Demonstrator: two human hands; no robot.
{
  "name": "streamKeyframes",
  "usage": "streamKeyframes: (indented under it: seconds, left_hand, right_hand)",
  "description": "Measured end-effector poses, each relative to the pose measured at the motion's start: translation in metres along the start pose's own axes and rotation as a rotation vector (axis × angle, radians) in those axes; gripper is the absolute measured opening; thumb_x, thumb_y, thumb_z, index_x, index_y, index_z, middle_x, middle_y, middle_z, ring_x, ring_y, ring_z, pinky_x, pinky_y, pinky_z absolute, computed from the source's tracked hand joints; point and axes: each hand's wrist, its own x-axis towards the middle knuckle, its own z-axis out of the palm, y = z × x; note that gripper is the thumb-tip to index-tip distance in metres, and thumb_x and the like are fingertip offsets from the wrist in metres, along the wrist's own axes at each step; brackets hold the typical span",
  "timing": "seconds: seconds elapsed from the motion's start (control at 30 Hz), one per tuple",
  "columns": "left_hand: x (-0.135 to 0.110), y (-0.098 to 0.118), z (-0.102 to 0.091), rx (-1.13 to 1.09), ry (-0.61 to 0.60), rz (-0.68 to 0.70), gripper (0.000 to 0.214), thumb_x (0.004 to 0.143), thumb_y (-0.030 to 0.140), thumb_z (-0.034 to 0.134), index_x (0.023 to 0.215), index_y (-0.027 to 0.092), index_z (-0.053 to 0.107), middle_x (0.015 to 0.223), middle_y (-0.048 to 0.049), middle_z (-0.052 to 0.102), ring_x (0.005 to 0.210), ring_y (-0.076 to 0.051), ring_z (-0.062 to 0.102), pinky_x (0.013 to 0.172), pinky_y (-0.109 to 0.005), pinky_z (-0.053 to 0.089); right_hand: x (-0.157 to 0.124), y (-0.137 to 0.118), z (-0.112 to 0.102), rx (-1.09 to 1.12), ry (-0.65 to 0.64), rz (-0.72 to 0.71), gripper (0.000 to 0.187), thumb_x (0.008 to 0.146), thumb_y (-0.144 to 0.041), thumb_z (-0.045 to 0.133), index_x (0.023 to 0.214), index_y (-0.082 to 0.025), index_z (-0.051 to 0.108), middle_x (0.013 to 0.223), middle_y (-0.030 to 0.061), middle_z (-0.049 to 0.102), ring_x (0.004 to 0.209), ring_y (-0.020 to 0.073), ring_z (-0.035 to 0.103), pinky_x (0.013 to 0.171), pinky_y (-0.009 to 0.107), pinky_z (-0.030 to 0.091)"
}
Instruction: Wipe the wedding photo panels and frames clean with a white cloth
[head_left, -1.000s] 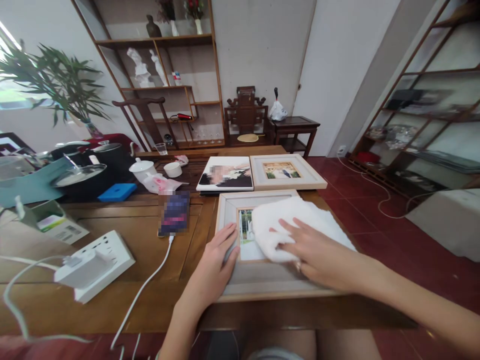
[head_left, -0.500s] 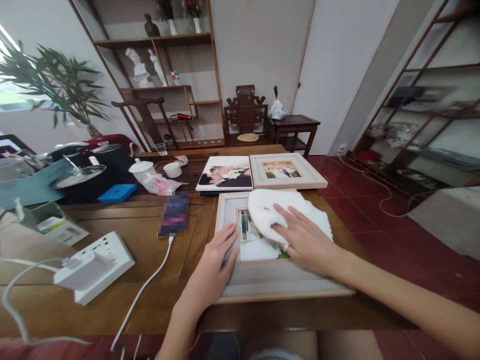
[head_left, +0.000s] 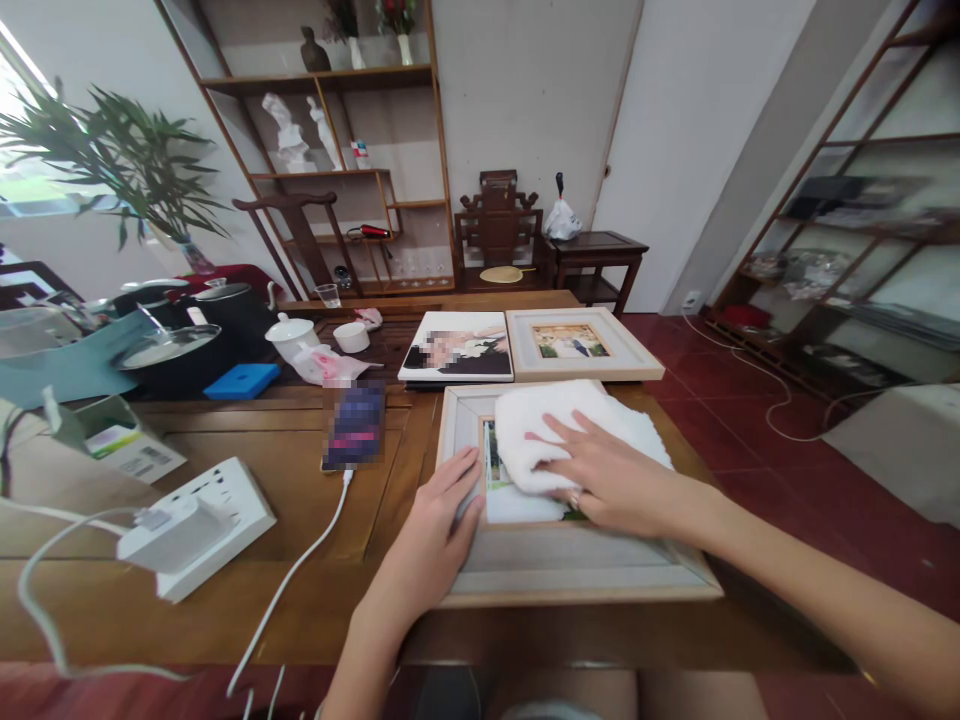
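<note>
A pale wooden picture frame (head_left: pixel 555 565) lies flat at the table's front edge, with a photo (head_left: pixel 517 505) inside its grey-white mount. My right hand (head_left: pixel 607 475) presses a white cloth (head_left: pixel 517 425) onto the photo, its fingers spread over the fabric. Cloth and hand cover most of the picture and the frame's upper right part. On the frame's left side rests my left hand (head_left: pixel 439 520), fingers stretched out and thumb apart, their tips beside the photo's left edge.
Behind lie a second framed picture (head_left: pixel 637 350) and a white-edged photo panel (head_left: pixel 457 350). To the left are a phone (head_left: pixel 356 425) on a white cable, a power strip (head_left: pixel 217 525), a blue box (head_left: pixel 241 381), a lidded white bowl (head_left: pixel 289 335) and a black pan (head_left: pixel 172 360).
My right hand has shifted slightly left and toward me with the cloth, covering more of the photo's lower part. My left hand stays on the frame. The view has moved a little.
</note>
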Motion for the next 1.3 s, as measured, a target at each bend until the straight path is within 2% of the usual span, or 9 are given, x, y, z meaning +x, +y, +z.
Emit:
streamKeyframes:
  seconds: [0.1,0.17,0.27,0.37,0.53,0.73,0.87,1.07,1.3]
  left_hand:
    - [0.0,0.0,0.0,-0.003,0.0,-0.002,0.04,0.092,0.024,0.042,0.131,0.016,0.05,0.141,-0.011,0.047,0.133,-0.024,0.039,0.109,-0.044,0.035]
    - [0.0,0.001,0.0,-0.005,0.002,-0.002,0.04,0.092,0.024,0.041,0.131,0.017,0.05,0.141,-0.0103,0.047,0.133,-0.024,0.038,0.109,-0.045,0.035]
    - [-0.001,0.001,-0.001,-0.001,0.003,0.0,0.04,0.093,0.024,0.041,0.131,0.017,0.05,0.142,-0.0105,0.046,0.134,-0.024,0.038,0.11,-0.045,0.034]
    - [-0.001,0.001,-0.001,0.001,-0.001,0.003,0.04,0.093,0.024,0.041,0.131,0.016,0.049,0.142,-0.0106,0.046,0.133,-0.024,0.038,0.109,-0.044,0.035]
    - [0.0,0.002,-0.001,-0.004,0.003,0.007,0.041,0.092,0.024,0.043,0.132,0.018,0.049,0.141,-0.0098,0.046,0.133,-0.024,0.039,0.109,-0.045,0.035]
    - [0.001,0.003,-0.003,-0.013,0.007,0.009,0.04,0.092,0.023,0.043,0.13,0.018,0.051,0.141,-0.0098,0.047,0.132,-0.025,0.04,0.109,-0.045,0.036]
    - [0.0,0.002,-0.003,-0.004,-0.004,-0.002,0.04,0.092,0.023,0.042,0.131,0.018,0.05,0.141,-0.0096,0.046,0.133,-0.024,0.039,0.109,-0.045,0.035]
    - [0.001,0.002,-0.001,-0.013,-0.009,-0.011,0.04,0.092,0.024,0.042,0.131,0.017,0.05,0.141,-0.0099,0.046,0.133,-0.025,0.038,0.109,-0.045,0.035]
    - [0.0,0.001,0.0,-0.019,0.016,0.019,0.04,0.092,0.023,0.043,0.132,0.021,0.049,0.141,-0.008,0.047,0.132,-0.024,0.04,0.109,-0.046,0.035]
  right_hand:
    - [-0.031,-0.023,-0.018,0.151,-0.121,-0.038,0.041,0.076,-0.009,0.047,0.109,-0.025,0.066,0.127,0.0045,0.059,0.135,0.0261,0.028,0.111,0.051,0.02]
    - [-0.048,-0.039,-0.028,0.206,-0.172,-0.043,0.042,0.072,-0.007,0.049,0.105,-0.027,0.067,0.125,0.0019,0.061,0.133,0.0249,0.034,0.111,0.046,0.023]
    - [-0.062,-0.057,-0.03,0.197,-0.171,-0.036,0.053,0.065,-0.004,0.05,0.111,-0.027,0.064,0.136,0.0023,0.05,0.132,0.0262,0.036,0.111,0.045,0.026]
    - [-0.06,-0.06,-0.014,0.153,-0.094,-0.028,0.056,0.067,-0.005,0.051,0.118,-0.026,0.06,0.145,0.0027,0.039,0.136,0.0271,0.026,0.111,0.049,0.023]
    - [-0.037,-0.024,0.017,-0.046,0.093,0.063,0.053,0.07,-0.009,0.053,0.12,-0.022,0.058,0.147,0.0063,0.035,0.138,0.0298,0.018,0.111,0.054,0.018]
    - [0.007,0.035,0.011,-0.346,0.255,0.129,0.051,0.067,-0.004,0.056,0.116,-0.015,0.062,0.148,0.0104,0.032,0.138,0.0358,0.01,0.111,0.057,0.01]
    - [0.024,0.048,0.012,-0.333,0.219,0.105,0.047,0.07,-0.008,0.054,0.115,-0.017,0.064,0.149,0.0097,0.031,0.138,0.0371,0.011,0.109,0.061,0.009]
    - [0.001,0.009,0.015,-0.111,0.066,0.082,0.049,0.073,-0.01,0.05,0.118,-0.024,0.062,0.147,0.0062,0.034,0.137,0.0358,0.019,0.106,0.063,0.015]
    - [-0.051,-0.062,-0.01,0.142,-0.182,0.013,0.051,0.067,-0.009,0.053,0.113,-0.027,0.064,0.146,0.0039,0.035,0.136,0.0331,0.023,0.108,0.059,0.021]
